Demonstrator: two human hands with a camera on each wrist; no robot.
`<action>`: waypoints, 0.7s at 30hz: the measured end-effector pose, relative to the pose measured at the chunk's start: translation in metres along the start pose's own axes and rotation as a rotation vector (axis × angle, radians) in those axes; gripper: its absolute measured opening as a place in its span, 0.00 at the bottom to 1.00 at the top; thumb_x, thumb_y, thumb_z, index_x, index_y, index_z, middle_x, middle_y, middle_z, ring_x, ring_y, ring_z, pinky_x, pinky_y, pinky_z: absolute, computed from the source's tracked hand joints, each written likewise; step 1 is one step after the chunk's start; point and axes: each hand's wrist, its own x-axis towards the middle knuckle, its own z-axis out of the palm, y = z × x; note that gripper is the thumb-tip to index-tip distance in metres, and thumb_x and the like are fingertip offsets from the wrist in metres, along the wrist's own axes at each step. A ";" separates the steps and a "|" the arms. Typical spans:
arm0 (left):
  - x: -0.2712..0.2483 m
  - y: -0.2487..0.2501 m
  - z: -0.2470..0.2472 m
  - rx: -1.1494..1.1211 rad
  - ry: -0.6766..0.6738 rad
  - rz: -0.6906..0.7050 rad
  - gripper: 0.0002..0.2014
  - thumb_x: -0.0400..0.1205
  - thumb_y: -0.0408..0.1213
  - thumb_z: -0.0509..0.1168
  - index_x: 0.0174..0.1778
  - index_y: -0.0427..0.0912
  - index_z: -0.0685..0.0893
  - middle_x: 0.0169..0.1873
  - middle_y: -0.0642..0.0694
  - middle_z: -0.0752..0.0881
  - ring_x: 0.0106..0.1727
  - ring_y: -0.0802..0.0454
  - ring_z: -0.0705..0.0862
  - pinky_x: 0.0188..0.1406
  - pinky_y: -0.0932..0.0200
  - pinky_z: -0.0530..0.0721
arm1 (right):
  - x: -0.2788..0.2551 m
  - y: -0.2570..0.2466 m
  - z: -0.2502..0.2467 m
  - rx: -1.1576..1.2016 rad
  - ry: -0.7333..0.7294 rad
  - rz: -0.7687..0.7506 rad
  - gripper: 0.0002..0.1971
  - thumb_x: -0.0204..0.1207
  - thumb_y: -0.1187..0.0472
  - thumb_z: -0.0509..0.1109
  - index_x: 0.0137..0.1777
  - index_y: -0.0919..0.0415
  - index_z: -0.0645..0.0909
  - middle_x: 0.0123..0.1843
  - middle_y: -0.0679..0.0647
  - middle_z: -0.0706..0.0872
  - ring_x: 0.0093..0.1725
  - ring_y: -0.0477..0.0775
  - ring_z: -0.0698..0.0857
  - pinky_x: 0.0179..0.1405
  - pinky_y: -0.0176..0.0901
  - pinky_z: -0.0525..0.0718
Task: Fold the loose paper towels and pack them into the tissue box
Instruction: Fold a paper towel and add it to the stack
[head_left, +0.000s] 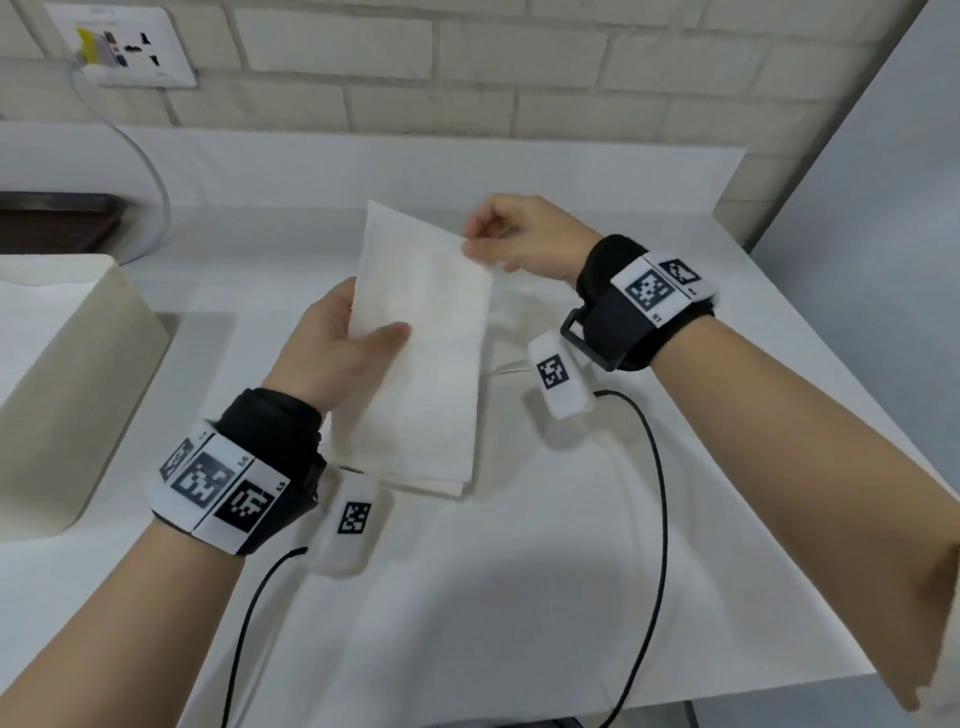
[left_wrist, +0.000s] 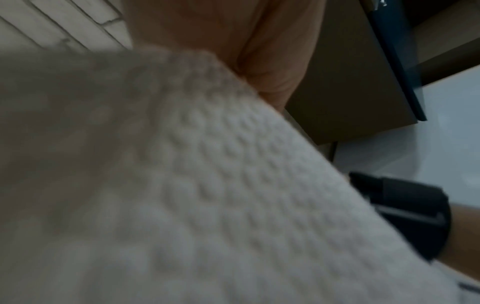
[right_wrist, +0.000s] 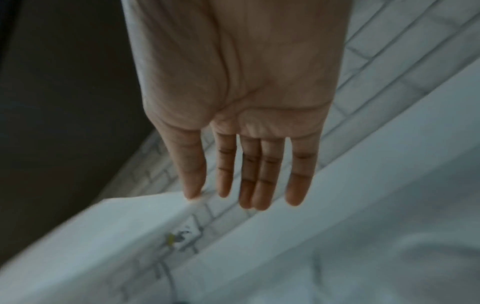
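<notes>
My left hand (head_left: 340, 358) clamps paper towel (head_left: 421, 353) thumb-on-top; right hand (head_left: 519, 234) pinches 1 top edge. Best match edges, crease flat.

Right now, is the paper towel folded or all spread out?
Folded: the paper towel is a narrow strip with stacked layer edges at its bottom, held by the left hand.

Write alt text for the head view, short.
Two hands hold a folded white paper towel above a white table: the left hand grips its left edge, the right hand pinches the top right corner. A cream tissue box sits at left.
</notes>
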 end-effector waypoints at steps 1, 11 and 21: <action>0.000 -0.003 -0.004 -0.007 0.049 -0.012 0.21 0.74 0.36 0.71 0.63 0.41 0.79 0.54 0.45 0.87 0.53 0.45 0.86 0.53 0.50 0.84 | 0.003 0.013 -0.002 -0.103 -0.040 0.080 0.10 0.75 0.62 0.72 0.54 0.57 0.77 0.49 0.50 0.81 0.44 0.41 0.79 0.46 0.30 0.76; 0.004 -0.030 -0.038 -0.019 0.289 -0.105 0.16 0.79 0.30 0.66 0.63 0.40 0.78 0.52 0.44 0.85 0.47 0.48 0.85 0.49 0.52 0.82 | 0.008 0.062 0.015 -0.842 -0.414 0.341 0.56 0.58 0.47 0.82 0.80 0.47 0.49 0.77 0.55 0.63 0.76 0.61 0.62 0.71 0.59 0.68; 0.011 -0.036 -0.050 -0.055 0.337 -0.151 0.12 0.81 0.27 0.57 0.56 0.44 0.79 0.43 0.47 0.84 0.41 0.49 0.83 0.45 0.52 0.80 | 0.008 0.055 -0.004 -0.636 -0.261 0.229 0.08 0.72 0.60 0.72 0.49 0.54 0.78 0.46 0.46 0.78 0.54 0.52 0.77 0.59 0.45 0.68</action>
